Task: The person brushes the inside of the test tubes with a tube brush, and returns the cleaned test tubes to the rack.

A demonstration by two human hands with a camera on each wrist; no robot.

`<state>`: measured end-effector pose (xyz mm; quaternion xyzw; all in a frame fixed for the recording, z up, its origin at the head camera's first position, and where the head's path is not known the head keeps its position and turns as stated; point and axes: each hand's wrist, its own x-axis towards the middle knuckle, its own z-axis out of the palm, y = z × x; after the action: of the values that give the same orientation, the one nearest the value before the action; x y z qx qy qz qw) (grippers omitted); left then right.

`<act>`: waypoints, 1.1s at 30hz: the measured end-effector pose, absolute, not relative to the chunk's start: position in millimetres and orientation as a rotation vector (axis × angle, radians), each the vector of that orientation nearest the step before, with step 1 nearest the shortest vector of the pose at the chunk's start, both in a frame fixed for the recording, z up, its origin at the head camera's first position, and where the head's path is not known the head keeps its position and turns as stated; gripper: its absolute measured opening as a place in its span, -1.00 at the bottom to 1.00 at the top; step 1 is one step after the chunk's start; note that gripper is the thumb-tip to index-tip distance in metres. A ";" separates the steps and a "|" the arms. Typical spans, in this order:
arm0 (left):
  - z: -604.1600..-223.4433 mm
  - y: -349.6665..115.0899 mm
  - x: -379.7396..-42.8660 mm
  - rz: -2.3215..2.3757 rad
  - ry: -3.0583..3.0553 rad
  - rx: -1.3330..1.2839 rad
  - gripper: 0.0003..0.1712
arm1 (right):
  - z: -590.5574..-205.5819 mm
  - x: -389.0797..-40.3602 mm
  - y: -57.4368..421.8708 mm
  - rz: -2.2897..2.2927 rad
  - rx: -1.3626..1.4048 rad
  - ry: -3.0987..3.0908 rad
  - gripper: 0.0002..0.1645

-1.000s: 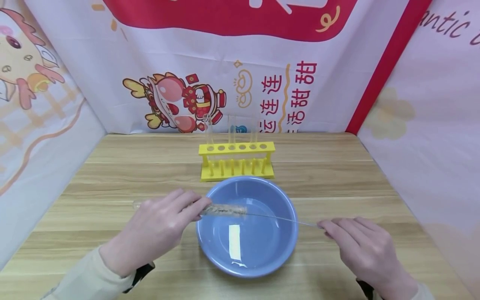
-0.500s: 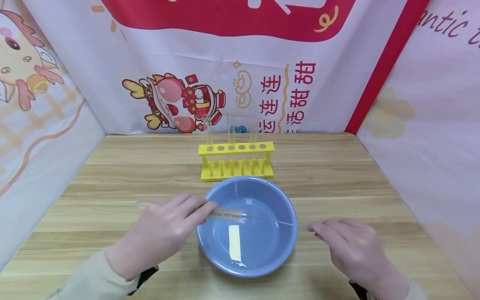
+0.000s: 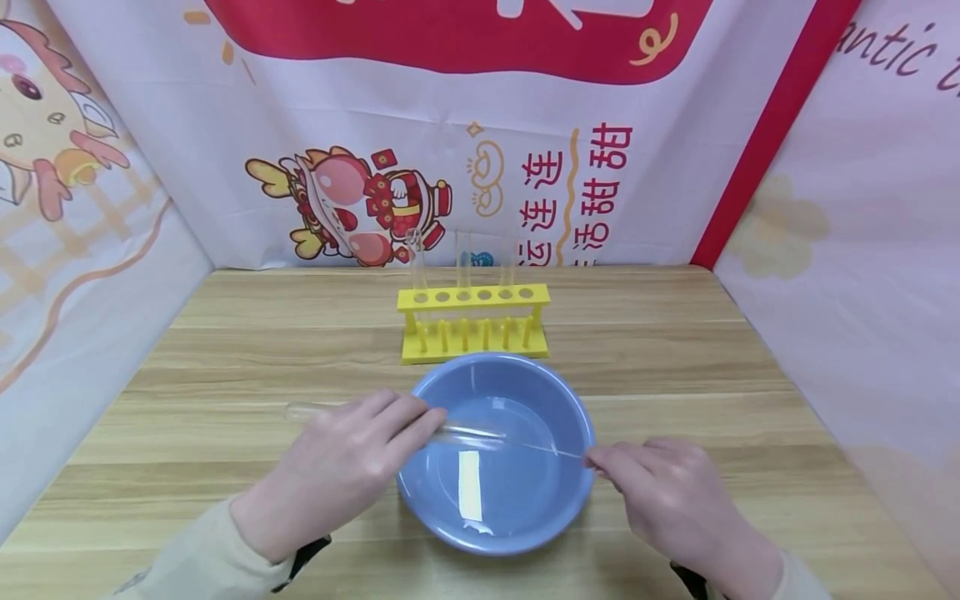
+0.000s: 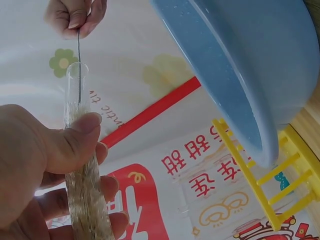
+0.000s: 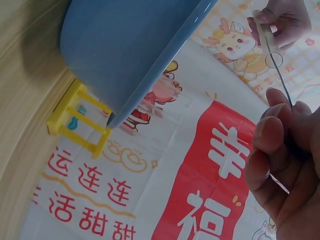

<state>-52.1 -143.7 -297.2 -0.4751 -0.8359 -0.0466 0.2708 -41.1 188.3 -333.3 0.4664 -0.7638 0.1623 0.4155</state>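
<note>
My left hand [image 3: 348, 458] grips a clear glass test tube [image 4: 75, 95] above the blue basin [image 3: 517, 508]; the tube lies nearly level, its mouth toward the right. Inside the tube are the pale bristles of a test tube brush [image 4: 90, 200], seen in the left wrist view. From the tube's mouth runs the brush's thin twisted wire. My right hand [image 3: 671, 496] pinches the end of that wire between thumb and fingertips, over the basin's right rim. Water appears to be in the basin, with bright reflections. The left fingers hide the tube's middle.
Behind the basin stands a yellow test tube rack [image 3: 474, 303], with clear tubes [image 3: 464, 267] upright in some of its holes. The wooden table [image 3: 697, 350] ends at a printed cloth backdrop [image 3: 442, 108], with cloth at both sides too.
My right hand has moved left toward the tube, and the brush has slid deeper into it, so less wire shows. My left hand has shifted slightly right with the tube.
</note>
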 end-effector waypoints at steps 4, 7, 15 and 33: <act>-297.3 -141.0 -51.8 -0.116 -2.266 -1.285 -0.51 | -334.1 -42.5 184.1 0.423 1.185 -1.940 -0.60; -298.5 -139.1 -52.3 -0.115 -2.254 -1.290 -0.57 | -335.0 -42.8 180.9 0.439 1.183 -1.952 -0.60; -302.2 -131.8 -52.6 -0.156 -2.244 -1.335 -0.66 | -338.4 -42.6 172.6 0.483 1.186 -2.029 -0.62; -306.2 -124.8 -52.7 -0.194 -2.348 -1.289 -0.56 | -335.8 -53.3 163.9 0.249 1.157 -1.889 -0.65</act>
<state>-52.7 -124.8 -306.2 -0.4676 -0.8516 -0.0703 0.2262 -53.3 163.9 -335.8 0.4659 -0.7608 0.1002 0.4405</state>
